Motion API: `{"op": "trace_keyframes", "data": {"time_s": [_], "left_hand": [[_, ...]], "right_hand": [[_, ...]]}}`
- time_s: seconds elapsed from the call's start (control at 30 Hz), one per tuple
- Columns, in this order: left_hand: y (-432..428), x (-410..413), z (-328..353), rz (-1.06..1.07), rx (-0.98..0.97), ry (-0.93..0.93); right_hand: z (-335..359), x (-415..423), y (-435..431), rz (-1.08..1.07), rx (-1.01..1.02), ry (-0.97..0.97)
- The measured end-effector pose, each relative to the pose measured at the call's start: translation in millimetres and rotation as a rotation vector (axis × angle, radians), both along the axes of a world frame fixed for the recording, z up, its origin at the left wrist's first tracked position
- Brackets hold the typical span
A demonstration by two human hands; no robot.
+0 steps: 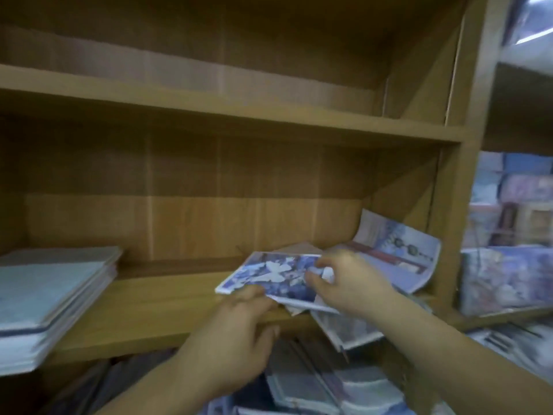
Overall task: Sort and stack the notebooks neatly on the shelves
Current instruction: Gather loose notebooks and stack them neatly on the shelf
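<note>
A blue-and-white patterned notebook [278, 275] is held just above the wooden shelf board [143, 313], right of centre. My left hand [239, 330] pinches its near edge from below. My right hand [350, 283] grips its right end, fingers curled over the cover. Behind my right hand, a loose pile of notebooks [401, 259] leans against the shelf's right wall, one curled upward. A neat stack of pale blue notebooks [51, 298] lies at the shelf's left end. The frame is blurred.
The upper shelf board [239, 115] is bare. Below the shelf lie more notebooks [329, 384] in disorder. To the right of the wooden side panel [460, 190], other shelves hold colourful notebooks [505, 280].
</note>
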State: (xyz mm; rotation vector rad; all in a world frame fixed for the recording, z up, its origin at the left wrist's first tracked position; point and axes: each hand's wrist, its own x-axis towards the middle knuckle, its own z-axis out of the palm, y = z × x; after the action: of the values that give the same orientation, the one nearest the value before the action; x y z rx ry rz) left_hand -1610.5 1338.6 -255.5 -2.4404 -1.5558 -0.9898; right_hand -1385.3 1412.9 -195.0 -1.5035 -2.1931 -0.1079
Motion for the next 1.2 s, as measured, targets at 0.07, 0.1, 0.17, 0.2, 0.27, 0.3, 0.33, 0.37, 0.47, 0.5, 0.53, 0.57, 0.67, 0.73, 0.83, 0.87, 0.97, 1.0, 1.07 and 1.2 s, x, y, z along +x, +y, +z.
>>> {"op": "trace_keyframes", "data": {"time_s": [0.07, 0.1, 0.17, 0.2, 0.27, 0.3, 0.33, 0.37, 0.47, 0.5, 0.53, 0.57, 0.67, 0.73, 0.83, 0.87, 0.97, 1.0, 1.07, 1.2], "left_hand": [[20, 41, 4, -0.047, -0.001, 0.037], [30, 57, 5, -0.043, -0.02, 0.064], [49, 83, 5, -0.007, -0.081, 0.176], [55, 92, 3, 0.015, -0.085, 0.25], [57, 97, 0, 0.081, -0.086, 0.335], [55, 96, 1, 0.112, -0.085, 0.34], [52, 92, 2, 0.145, -0.084, 0.335], [48, 86, 5, 0.184, -0.085, 0.331], [38, 56, 7, 0.272, -0.102, 0.345], [34, 44, 6, 0.282, -0.121, 0.351], [29, 32, 6, 0.29, -0.137, 0.348], [26, 20, 4, 0.305, -0.147, 0.34], [14, -10, 4, 0.339, -0.147, 0.324], [9, -28, 5, 0.366, -0.167, 0.336], [-3, -56, 8, 0.46, -0.247, 0.34], [-6, -66, 8, 0.492, -0.282, 0.338], [-12, -85, 15, 0.584, -0.42, 0.272], [-12, -87, 19, 0.596, -0.454, 0.256], [-10, -80, 23, 0.581, -0.49, 0.286], [-7, -29, 22, 0.294, -0.209, 0.298]], "right_hand": [[-6, 41, 9, -0.077, -0.129, 0.032], [-10, 56, 11, -0.072, -0.199, 0.071], [-20, 75, 15, -0.03, -0.232, 0.095], [-25, 81, 17, -0.026, -0.221, 0.078], [-31, 91, 21, -0.046, -0.211, 0.074], [-31, 93, 22, -0.059, -0.214, 0.087], [-29, 95, 22, -0.055, -0.22, 0.097], [-27, 94, 22, -0.052, -0.23, 0.096], [-27, 80, 16, -0.08, -0.22, -0.034], [-29, 73, 13, -0.089, -0.173, -0.11], [-33, 64, 9, -0.078, -0.123, -0.154], [-36, 55, 4, -0.041, -0.094, -0.16], [-40, 30, -8, 0.074, -0.171, -0.153], [-39, 16, -14, 0.087, -0.232, -0.253], [-40, 2, -14, 0.099, -0.193, -0.294], [-43, -3, -15, 0.104, -0.159, -0.297], [-49, -20, -19, 0.129, -0.087, -0.344], [-48, -24, -21, 0.154, -0.075, -0.343], [-46, -26, -19, 0.251, -0.068, -0.282], [-45, 1, -13, 0.35, -0.145, 0.046]]}}
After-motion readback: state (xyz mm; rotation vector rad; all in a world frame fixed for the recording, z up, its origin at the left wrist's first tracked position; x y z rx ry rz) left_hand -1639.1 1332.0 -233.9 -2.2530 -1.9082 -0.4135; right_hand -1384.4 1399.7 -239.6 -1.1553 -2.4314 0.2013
